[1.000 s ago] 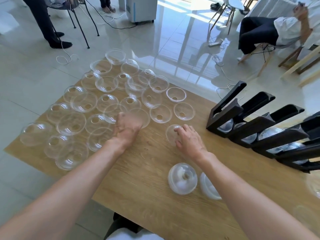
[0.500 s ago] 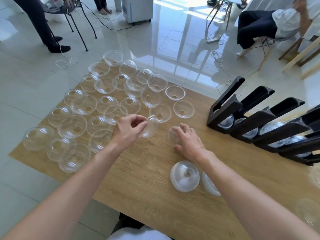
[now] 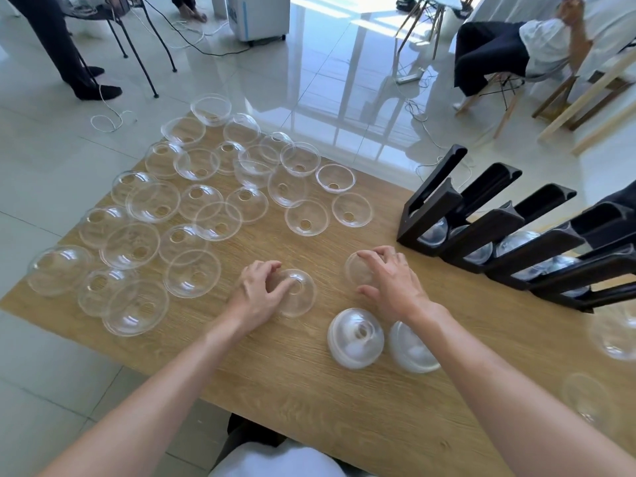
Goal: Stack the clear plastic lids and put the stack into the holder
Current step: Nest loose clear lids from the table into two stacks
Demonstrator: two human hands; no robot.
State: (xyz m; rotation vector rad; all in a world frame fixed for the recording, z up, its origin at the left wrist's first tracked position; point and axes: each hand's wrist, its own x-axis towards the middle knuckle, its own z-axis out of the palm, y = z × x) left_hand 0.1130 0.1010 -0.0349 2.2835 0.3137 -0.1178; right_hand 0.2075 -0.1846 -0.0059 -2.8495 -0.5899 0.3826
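Gripping a single clear dome lid (image 3: 296, 292) with the left hand (image 3: 258, 293), fingers curled over its near-left rim, lid sitting rim-up on the table (image 3: 309, 401) with the centre hole facing the camera. Right hand (image 3: 389, 280) is cupped over another lid (image 3: 358, 269) just to the right, fingertips on its far edge and thumb spread below it; looks like a light hold (can't confirm it's actually pinched vs just resting on top)

Two lids are close, side by side, small gap of bare wood between. Judging from that, next step is nesting one into the other, so the relation that matters: left lid lies left and slightly nearer the body than the right one, a short sideways move either way. Their orientations may differ (the left reads bowl-up, the right I can't tell under the hand), so one may need flipping first

Nearer the body, under the right forearm: two started stacks (image 3: 355, 337), dome-up, touching each other. Right hand is the closer one to them

Far left and far side: the loose field of unstacked lids (image 3: 192, 215), many overlapping, left hand nearest

Holder (image 3: 481, 232) is the black slanted multi-channel rack to the right, channels running up and away, some lids already seated at the low ends. It's on the right hand's side, well apart from the left
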